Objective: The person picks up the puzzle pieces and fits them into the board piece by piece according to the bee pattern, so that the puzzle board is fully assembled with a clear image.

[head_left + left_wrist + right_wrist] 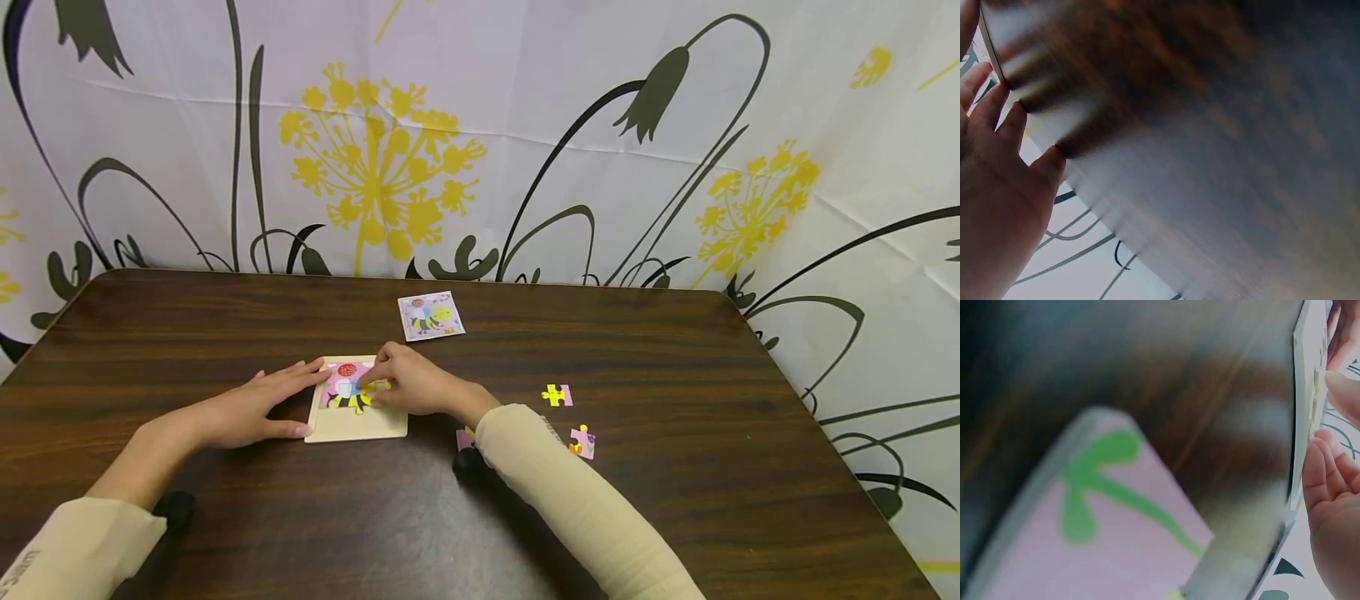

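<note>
A light wooden puzzle tray (356, 427) lies on the table, its upper part filled with pieces that form a bee picture (345, 387) on pink. Along the tray's left side rests my left hand (258, 406), fingers extended, fingertips at the far corner and thumb at the near one. My right hand (420, 382) reaches over the right side of the tray. Its thumb and bent index finger pinch a yellow puzzle piece (382, 386) at the picture's edge, mostly hidden by the fingers. In the right wrist view the curled fingers (1316, 472) meet the tray (1304, 394).
Right of the tray lie a yellow-and-pink piece (557, 395) and a pink piece (582, 442). Another pink piece (465, 439) is partly covered by the right sleeve. Behind the tray lies a bee picture card (431, 316). A flower-printed curtain (525, 167) hangs beyond the table.
</note>
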The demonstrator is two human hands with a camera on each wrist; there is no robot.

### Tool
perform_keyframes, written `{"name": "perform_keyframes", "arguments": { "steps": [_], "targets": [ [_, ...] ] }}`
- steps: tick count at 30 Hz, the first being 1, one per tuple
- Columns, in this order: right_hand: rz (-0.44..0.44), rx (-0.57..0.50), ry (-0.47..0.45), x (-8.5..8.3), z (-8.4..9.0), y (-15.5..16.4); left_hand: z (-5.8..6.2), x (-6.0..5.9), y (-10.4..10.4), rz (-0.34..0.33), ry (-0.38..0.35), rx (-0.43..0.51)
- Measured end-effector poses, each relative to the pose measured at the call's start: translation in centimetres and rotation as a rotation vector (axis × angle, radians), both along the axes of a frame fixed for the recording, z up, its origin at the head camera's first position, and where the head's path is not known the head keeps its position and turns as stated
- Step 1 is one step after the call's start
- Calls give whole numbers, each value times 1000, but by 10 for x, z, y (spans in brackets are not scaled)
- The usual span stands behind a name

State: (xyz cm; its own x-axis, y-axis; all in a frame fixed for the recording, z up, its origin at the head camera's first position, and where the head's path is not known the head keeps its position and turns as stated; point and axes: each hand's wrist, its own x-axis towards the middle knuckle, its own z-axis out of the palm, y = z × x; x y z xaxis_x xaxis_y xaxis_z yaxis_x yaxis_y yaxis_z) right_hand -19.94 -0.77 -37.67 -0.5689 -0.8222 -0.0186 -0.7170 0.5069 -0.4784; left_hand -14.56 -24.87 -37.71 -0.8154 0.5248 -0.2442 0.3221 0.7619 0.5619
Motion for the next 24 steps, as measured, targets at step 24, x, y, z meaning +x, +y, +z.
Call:
{"name": "perform_keyframes", "arguments": {
  "steps": [24],
  "targets": [
    [39,-5,-158,0,19,20,0,1,0,-3,11,3]
  ]
}}
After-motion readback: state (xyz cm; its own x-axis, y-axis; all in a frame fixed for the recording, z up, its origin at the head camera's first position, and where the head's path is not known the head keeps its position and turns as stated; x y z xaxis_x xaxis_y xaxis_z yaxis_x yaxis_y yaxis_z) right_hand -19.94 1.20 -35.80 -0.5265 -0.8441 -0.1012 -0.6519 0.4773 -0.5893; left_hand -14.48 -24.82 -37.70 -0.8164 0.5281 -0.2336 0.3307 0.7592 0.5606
